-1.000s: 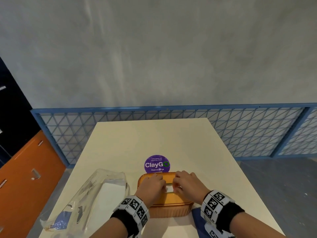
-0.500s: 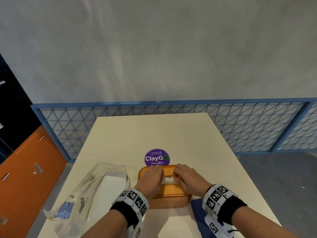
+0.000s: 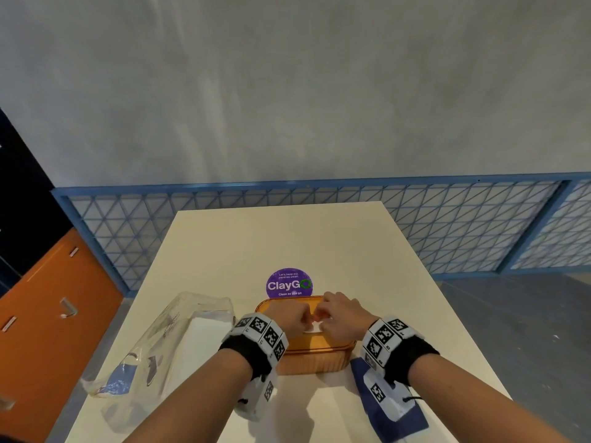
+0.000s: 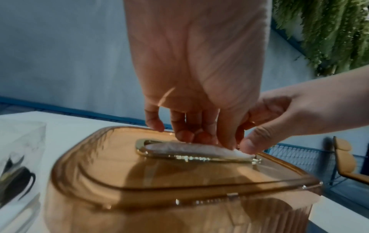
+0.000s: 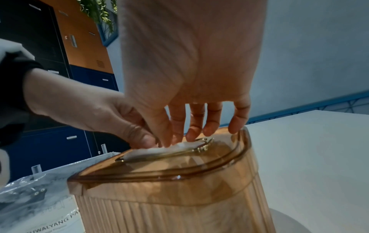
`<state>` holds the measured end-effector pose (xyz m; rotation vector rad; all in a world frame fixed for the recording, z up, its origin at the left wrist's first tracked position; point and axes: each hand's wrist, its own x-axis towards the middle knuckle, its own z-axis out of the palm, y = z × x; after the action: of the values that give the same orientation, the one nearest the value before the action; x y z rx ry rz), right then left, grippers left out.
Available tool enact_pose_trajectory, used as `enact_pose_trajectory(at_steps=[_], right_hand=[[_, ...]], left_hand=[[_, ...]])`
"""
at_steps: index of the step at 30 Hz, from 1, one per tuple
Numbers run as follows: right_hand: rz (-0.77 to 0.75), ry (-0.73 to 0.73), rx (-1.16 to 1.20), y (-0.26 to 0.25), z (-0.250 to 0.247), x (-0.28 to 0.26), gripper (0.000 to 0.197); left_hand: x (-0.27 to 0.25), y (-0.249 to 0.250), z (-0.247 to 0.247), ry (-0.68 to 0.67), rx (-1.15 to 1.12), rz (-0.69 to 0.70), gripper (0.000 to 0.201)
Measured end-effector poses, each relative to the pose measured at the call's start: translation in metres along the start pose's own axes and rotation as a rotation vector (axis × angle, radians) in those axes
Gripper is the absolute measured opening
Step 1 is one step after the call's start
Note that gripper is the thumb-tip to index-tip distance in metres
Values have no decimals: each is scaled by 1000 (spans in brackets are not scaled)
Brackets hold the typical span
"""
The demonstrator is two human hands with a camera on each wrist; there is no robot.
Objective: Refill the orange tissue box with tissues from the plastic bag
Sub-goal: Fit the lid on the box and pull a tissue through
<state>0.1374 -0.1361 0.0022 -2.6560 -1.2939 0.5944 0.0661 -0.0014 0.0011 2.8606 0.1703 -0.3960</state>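
Observation:
The orange tissue box (image 3: 319,353) stands lid-on near the front of the cream table (image 3: 287,238). White tissue (image 4: 187,149) fills its gold-rimmed slot. Both hands meet over that slot. My left hand (image 3: 303,321) reaches down and pinches the tissue with its fingertips (image 4: 227,141). My right hand (image 3: 321,318) pinches the same tissue, thumb against index finger (image 5: 169,141). The clear plastic bag (image 3: 166,340) lies left of the box with white tissues still in it.
A purple ClayGo sticker (image 3: 288,283) sits just beyond the box. A dark blue flat item (image 3: 412,420) lies under my right wrist. A blue mesh railing (image 3: 447,225) runs behind the table. Orange cabinets (image 3: 48,314) stand at the left.
Both hands have drawn together from lying flatter on the lid to bunching their fingertips at the slot. The box and the bag have stayed where they were.

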Motion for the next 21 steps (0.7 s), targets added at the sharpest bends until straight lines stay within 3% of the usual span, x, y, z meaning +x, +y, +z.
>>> enact_pose_trajectory(at_steps=[6,10,12,15,17,19,21], right_hand=[[-21,-72,-98,-6,-8,5,25],[-72,-82,-51,-2,-22,3,20],[-101,-75,53,4,-28,2,2],[-111,-98,168,11,-29,-3,21],[-88,-118,122,11,-27,-7,14],[-37,-141,40,10,-24,-7,30],[-4,-118,-24,9,-24,-8,30]], left_hand=[[-5,4,-8,-49,161,-13,30],[-9,1,-10,-24,-10,59,28],[-9,-1,-12,-29,-151,70,25],[-9,-7,-13,-40,-181,86,18],[-11,-15,-15,-74,-35,56,17],[-13,-24,-18,-93,77,30,12],[-14,-28,-21,-96,107,11,12]])
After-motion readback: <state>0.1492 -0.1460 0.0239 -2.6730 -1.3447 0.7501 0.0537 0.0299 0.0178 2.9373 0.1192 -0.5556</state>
